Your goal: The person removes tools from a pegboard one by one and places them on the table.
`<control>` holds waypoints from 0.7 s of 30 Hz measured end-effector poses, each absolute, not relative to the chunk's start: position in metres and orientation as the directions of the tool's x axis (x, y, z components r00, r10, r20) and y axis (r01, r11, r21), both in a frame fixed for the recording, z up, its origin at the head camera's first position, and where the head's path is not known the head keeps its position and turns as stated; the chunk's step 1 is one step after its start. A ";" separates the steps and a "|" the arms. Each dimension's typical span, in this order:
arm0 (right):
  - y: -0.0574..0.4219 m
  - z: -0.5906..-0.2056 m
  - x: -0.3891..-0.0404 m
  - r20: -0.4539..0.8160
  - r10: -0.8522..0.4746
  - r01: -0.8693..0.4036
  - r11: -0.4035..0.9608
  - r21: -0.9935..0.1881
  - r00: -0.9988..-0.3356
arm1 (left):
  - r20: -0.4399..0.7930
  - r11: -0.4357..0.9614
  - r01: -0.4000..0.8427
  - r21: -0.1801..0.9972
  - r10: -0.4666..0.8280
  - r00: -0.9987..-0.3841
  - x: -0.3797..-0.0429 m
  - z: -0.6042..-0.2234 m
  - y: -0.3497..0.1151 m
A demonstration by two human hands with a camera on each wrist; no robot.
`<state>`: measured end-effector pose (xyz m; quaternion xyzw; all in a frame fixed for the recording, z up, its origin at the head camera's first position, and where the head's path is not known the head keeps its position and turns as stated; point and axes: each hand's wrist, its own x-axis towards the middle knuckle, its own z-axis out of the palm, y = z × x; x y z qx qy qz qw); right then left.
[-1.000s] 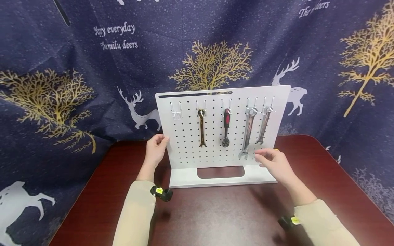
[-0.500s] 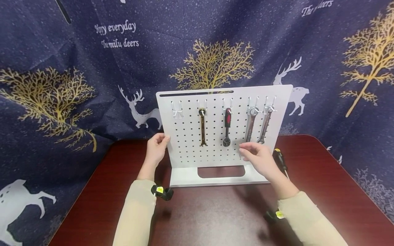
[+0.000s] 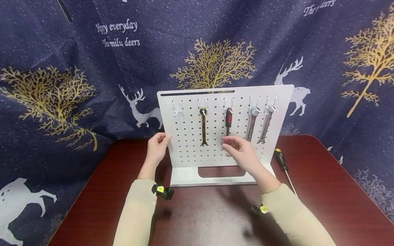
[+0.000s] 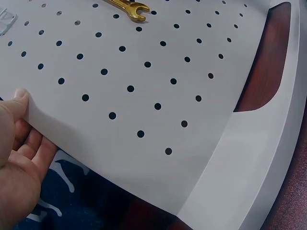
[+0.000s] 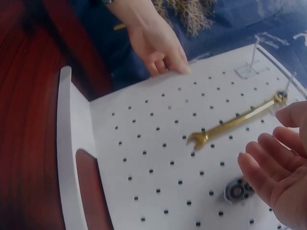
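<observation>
My left hand (image 3: 157,148) grips the left edge of a white pegboard (image 3: 184,128). In the left wrist view its thumb (image 4: 20,98) lies on the front face, with the other fingers behind. My right hand (image 3: 243,157) holds nothing; its fingers are loosely bent in front of a ratchet wrench (image 3: 228,118) hanging by its black and red handle. The hand hides the ratchet's lower end in the head view; the ratchet head (image 5: 236,190) shows in the right wrist view. A gold combination wrench (image 3: 203,128) hangs to its left, two silver combination wrenches (image 3: 251,126) to its right.
At the far left of the board is a bare wire hook (image 3: 178,112). A black and yellow screwdriver (image 3: 280,159) stands at the board's right side, its shaft slanting toward the front. Board and base (image 3: 184,177) stand on a dark red table (image 3: 200,212); a patterned cloth hangs behind.
My right hand has moved left, from beside the large silver wrench to in front of the ratchet wrench, uncovering the screwdriver. The left hand keeps its grip on the board edge.
</observation>
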<state>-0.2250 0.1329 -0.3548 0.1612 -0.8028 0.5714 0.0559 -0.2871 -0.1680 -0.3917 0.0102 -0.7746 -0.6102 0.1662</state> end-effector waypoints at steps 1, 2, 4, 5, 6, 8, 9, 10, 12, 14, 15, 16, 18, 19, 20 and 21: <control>0.130 -0.354 -0.226 0.276 -0.203 -0.326 0.280 -0.903 -0.940 | 0.244 0.254 0.187 0.949 -0.218 -0.945 -0.287 -0.392 -0.168; 0.127 -0.353 -0.227 0.277 -0.209 -0.328 0.276 -0.903 -0.938 | 0.242 0.253 0.185 0.950 -0.217 -0.946 -0.288 -0.392 -0.168; 0.121 -0.351 -0.229 0.284 -0.217 -0.335 0.258 -0.906 -0.934 | 0.240 0.262 0.181 0.948 -0.212 -0.947 -0.288 -0.392 -0.168; 0.118 -0.350 -0.229 0.289 -0.219 -0.339 0.247 -0.908 -0.932 | 0.238 0.265 0.178 0.948 -0.211 -0.948 -0.288 -0.392 -0.169; 0.115 -0.349 -0.230 0.292 -0.222 -0.342 0.237 -0.909 -0.930 | 0.236 0.264 0.177 0.948 -0.212 -0.948 -0.288 -0.392 -0.169; 0.111 -0.347 -0.232 0.299 -0.225 -0.347 0.222 -0.911 -0.927 | 0.238 0.271 0.177 0.946 -0.211 -0.948 -0.287 -0.392 -0.169; 0.109 -0.347 -0.233 0.306 -0.226 -0.353 0.214 -0.911 -0.925 | 0.240 0.273 0.178 0.945 -0.211 -0.948 -0.287 -0.392 -0.169; 0.107 -0.346 -0.234 0.311 -0.226 -0.358 0.210 -0.910 -0.923 | 0.241 0.271 0.180 0.946 -0.212 -0.947 -0.287 -0.392 -0.169; 0.104 -0.345 -0.237 0.311 -0.231 -0.359 0.206 -0.910 -0.922 | 0.241 0.269 0.180 0.946 -0.215 -0.946 -0.287 -0.392 -0.169; 0.101 -0.344 -0.240 0.316 -0.229 -0.363 0.203 -0.910 -0.921 | 0.242 0.270 0.180 0.946 -0.216 -0.946 -0.288 -0.392 -0.168; 0.100 -0.343 -0.241 0.319 -0.228 -0.365 0.197 -0.910 -0.920 | 0.243 0.270 0.182 0.946 -0.214 -0.946 -0.288 -0.392 -0.168; 0.098 -0.343 -0.243 0.320 -0.227 -0.364 0.190 -0.912 -0.920 | 0.244 0.269 0.183 0.945 -0.214 -0.946 -0.288 -0.392 -0.168; 0.094 -0.342 -0.245 0.321 -0.223 -0.361 0.171 -0.917 -0.920 | 0.248 0.267 0.188 0.945 -0.213 -0.945 -0.288 -0.393 -0.168; 0.092 -0.342 -0.246 0.321 -0.223 -0.359 0.158 -0.920 -0.920 | 0.253 0.269 0.193 0.944 -0.212 -0.944 -0.288 -0.393 -0.168; 0.090 -0.341 -0.247 0.321 -0.226 -0.358 0.148 -0.922 -0.920 | 0.257 0.267 0.197 0.944 -0.212 -0.943 -0.288 -0.393 -0.168; 0.089 -0.341 -0.247 0.316 -0.228 -0.352 0.139 -0.925 -0.921 | 0.259 0.267 0.199 0.943 -0.212 -0.942 -0.288 -0.393 -0.168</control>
